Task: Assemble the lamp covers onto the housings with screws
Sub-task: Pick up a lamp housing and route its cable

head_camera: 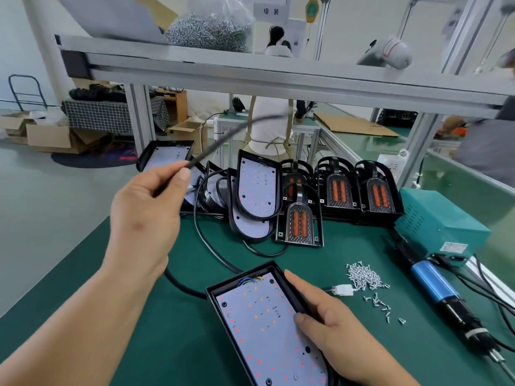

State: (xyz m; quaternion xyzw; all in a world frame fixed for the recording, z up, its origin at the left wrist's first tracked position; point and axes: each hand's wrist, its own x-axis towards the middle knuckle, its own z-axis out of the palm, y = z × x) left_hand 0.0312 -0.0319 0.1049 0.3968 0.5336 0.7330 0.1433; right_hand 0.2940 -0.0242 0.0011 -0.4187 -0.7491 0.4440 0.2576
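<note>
While the housing (pixel 239 275) lies face-up on the near part of the green desk (pixel 167 330), the right hand (pixel 334 330) grasps its right wall, thumb on the white LED board and forefinger stretched along the rim. The housing's long axis runs near to far, leaning a little left as it goes. Its square end, where the coloured wires enter, points away, and its rounded end points towards the wearer. No cover is on it yet.

Just right of that hand lie a white connector (pixel 344 289) and a loose heap of screws (pixel 363 275). Farther right, the blue electric screwdriver (pixel 434 288) lies with its long axis near to far and its bit at the near end.

The left hand (pixel 145 207) is raised to the left, above the desk edge, pinching a black cable (pixel 223 137) between thumb and fingers. The cable is blurred, so whether it belongs to this housing cannot be told.

Beyond the housing and slightly right stands the nearest lamp cover (pixel 299 221), orange lenses facing the wearer, rounded end up and long axis nearly upright. More covers are ranked behind it, with spare housings (pixel 256 190) leaning to their left and a green power box (pixel 440 221) to their right.

The coming move probably turns on this line: the cover lies straight beyond the housing's square end, the right hand looks the nearer, and the cover must be laid flat, rounded end towards the wearer.
</note>
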